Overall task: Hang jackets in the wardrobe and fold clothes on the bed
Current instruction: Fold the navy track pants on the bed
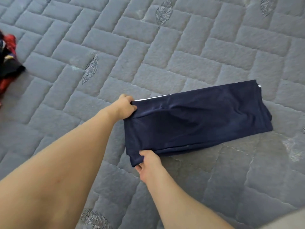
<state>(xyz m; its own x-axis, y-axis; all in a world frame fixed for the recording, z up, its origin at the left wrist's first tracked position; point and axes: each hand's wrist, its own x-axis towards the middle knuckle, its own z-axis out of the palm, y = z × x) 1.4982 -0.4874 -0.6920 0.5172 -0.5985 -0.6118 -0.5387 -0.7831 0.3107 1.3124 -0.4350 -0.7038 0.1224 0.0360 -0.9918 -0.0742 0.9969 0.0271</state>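
Navy garment (pixel 198 119) folded into a long rectangle, lying flat on the grey quilted bed (pixel 115 47), right of centre and slightly skewed, far end angled up to the right. Thin white edge peeking out along the upper side and at the far upper corner; no label, brand or writing readable anywhere on the cloth. Soft creases across the middle of the top layer.

Left hand (pixel 126 107) at the near upper corner, fingers curled over and pinching the fabric edge, knuckles up. Right hand (pixel 148 164) at the near lower corner, thumb on top and fingers tucked beneath, clamped on a small flap of cloth lifted a little off the bed. Both bare forearms reaching in from the lower left and bottom, well apart at the elbows, closer at the wrists. Rest of the garment resting on the cover, not raised.

Bed cover stitched in a brick-like pattern, with embroidered leaf motifs scattered over it: one left of centre, one near the top middle, one at the top right, one at the bottom edge. No lettering on the cover.

Clothes pile (pixel 8 63) at the far left edge, red and dark pieces bunched together, partly cut off by the frame, well apart from the navy garment. Blurred grey shape in the bottom right corner, not identifiable.
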